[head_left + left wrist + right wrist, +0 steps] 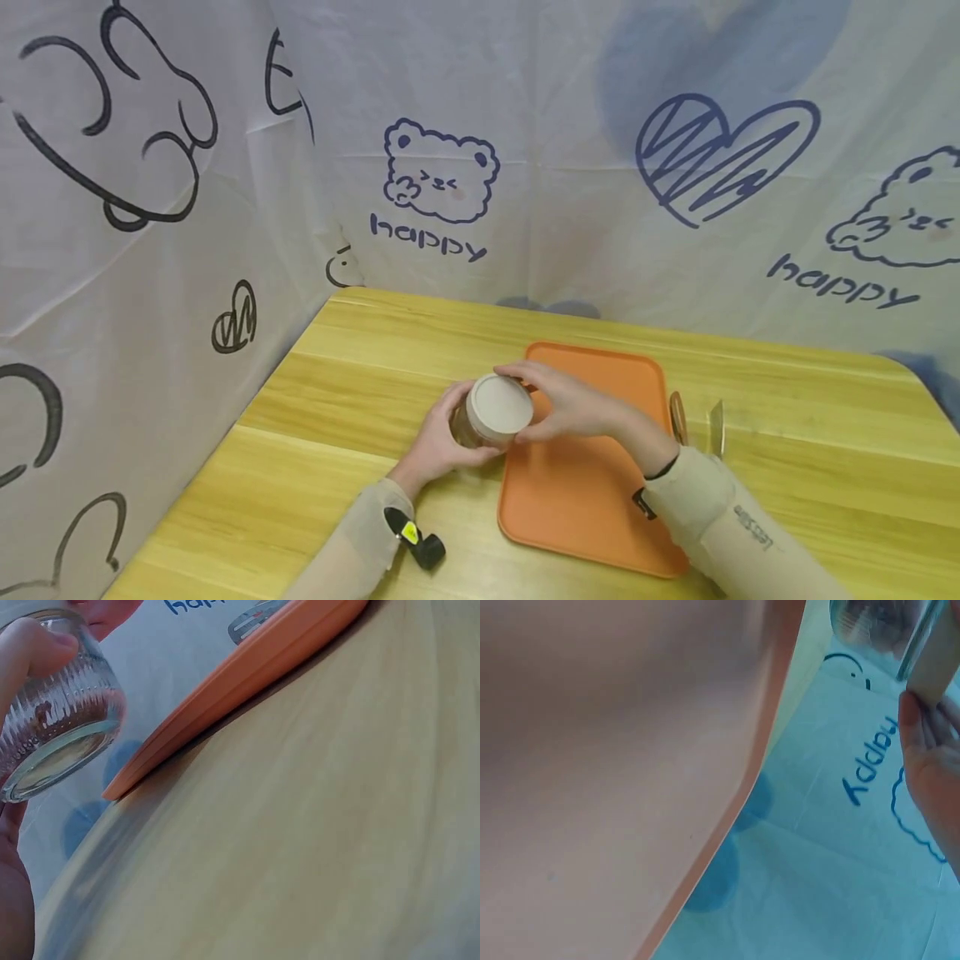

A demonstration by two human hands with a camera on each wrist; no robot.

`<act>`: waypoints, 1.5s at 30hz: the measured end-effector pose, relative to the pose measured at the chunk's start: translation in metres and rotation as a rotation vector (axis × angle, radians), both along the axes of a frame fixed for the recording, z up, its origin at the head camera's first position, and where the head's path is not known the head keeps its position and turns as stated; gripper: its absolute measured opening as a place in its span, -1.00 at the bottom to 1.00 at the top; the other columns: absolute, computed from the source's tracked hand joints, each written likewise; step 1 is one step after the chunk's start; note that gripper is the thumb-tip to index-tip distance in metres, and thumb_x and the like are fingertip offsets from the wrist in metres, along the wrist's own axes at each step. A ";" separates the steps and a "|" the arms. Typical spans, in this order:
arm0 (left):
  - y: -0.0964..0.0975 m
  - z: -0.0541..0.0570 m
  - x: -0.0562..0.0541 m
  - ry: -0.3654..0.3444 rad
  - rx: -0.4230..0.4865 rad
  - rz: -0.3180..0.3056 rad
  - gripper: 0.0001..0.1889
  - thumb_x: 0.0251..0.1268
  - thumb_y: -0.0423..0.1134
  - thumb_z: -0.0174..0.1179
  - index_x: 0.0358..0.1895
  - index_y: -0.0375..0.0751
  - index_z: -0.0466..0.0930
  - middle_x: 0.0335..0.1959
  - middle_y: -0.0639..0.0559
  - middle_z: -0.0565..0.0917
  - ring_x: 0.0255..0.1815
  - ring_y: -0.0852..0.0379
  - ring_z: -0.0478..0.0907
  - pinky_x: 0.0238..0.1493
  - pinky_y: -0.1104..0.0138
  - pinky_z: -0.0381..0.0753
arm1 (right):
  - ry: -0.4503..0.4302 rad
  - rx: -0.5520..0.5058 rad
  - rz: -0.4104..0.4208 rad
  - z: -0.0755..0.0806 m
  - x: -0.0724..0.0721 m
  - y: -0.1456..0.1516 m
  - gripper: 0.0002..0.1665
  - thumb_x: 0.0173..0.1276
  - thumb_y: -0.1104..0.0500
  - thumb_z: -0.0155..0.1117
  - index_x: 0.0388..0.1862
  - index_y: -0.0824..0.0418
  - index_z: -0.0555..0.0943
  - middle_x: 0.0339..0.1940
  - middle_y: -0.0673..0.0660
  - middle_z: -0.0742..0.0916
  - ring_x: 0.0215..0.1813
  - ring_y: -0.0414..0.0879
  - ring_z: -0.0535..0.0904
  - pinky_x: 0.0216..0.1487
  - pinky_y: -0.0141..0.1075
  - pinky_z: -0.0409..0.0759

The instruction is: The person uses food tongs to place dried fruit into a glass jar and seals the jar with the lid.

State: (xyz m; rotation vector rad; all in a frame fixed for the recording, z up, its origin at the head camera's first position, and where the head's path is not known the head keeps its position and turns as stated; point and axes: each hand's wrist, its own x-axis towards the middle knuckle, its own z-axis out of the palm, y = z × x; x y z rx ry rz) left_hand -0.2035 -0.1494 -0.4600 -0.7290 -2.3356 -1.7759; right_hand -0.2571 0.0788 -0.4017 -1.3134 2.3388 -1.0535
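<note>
A ribbed clear glass jar [64,720] with a flat beige lid [502,404] is held over the left edge of the orange tray. My left hand [444,437] grips the jar's side, fingers behind and thumb in front. From the right, my right hand [573,407] spans the lid, thumb and fingers at opposite sides of its rim. In the right wrist view the fingertips are on the edge of the lid [935,664]. The jar's base shows above the table in the left wrist view.
An orange tray [577,508] lies on the wood-grain table [300,467]. Right of it are a thin brown-edged item [678,417] and a narrow shiny blade-like piece [717,427]. White cloth [555,217] with drawings hangs behind and at the left.
</note>
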 end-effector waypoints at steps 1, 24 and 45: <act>0.000 0.000 0.000 0.000 0.002 0.010 -0.16 -0.28 -0.48 0.53 0.25 -0.35 0.36 0.15 -0.19 0.47 0.18 -0.02 0.38 0.29 0.01 0.29 | 0.011 -0.001 -0.027 0.000 0.002 -0.001 -0.02 0.11 0.10 0.51 0.43 0.28 0.23 0.32 0.15 0.42 0.25 -0.01 0.39 0.24 -0.07 0.44; -0.001 -0.016 -0.014 -0.008 0.076 -0.127 -0.08 -0.34 -0.57 0.52 0.30 -0.34 0.31 0.15 -0.16 0.47 0.16 0.00 0.39 0.29 0.16 0.30 | 0.061 -0.009 0.042 0.015 0.012 0.013 0.10 0.09 0.16 0.50 0.51 0.19 0.08 0.48 0.10 0.23 0.41 0.06 0.14 0.31 0.10 0.29; 0.020 0.021 0.014 0.035 0.123 0.139 -0.14 -0.31 -0.58 0.49 0.24 -0.43 0.31 0.14 -0.23 0.45 0.18 0.00 0.38 0.31 0.18 0.32 | 0.062 -0.145 -0.224 0.008 0.028 0.002 0.03 0.07 0.09 0.53 0.44 0.31 0.21 0.30 0.24 0.40 0.20 0.10 0.40 0.19 0.00 0.48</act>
